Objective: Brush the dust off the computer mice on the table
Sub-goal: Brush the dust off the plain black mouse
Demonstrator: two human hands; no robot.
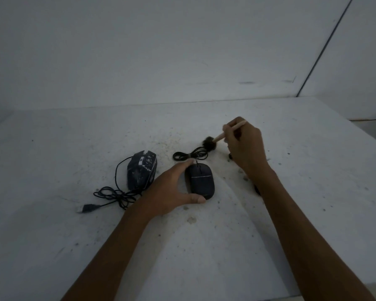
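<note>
A: Item one, the plain black mouse (200, 180). Where do you have it?

B: Near the middle of the table (52, 148). Your left hand (170, 189) cups it from the left side, index finger at its front end, thumb at its rear end, both touching the shell. Its top is uncovered.

A: Item two, the brush (220, 136).

B: Your right hand (244, 144) pinches the pale wooden handle like a pen. The dark bristle head points down and left, beyond the front of the plain black mouse and just over its bundled cable (190, 154). You cannot tell whether the bristles touch the cable.

A: Item three, the second mouse.

B: The angular gaming mouse (142, 170), dark with pale markings, sits just left of your left hand, apart from it. Its cable (115, 195) loops out from the front, then tangles in a heap at the near-left, ending in a USB plug (87, 208) lying flat on the tabletop.

A: Surface condition?

B: Pale, with grit and dark specks (245, 178) scattered around both mice, thickest beyond them and under your right wrist. A small dark object shows partly behind your right forearm; what it is cannot be told.
</note>
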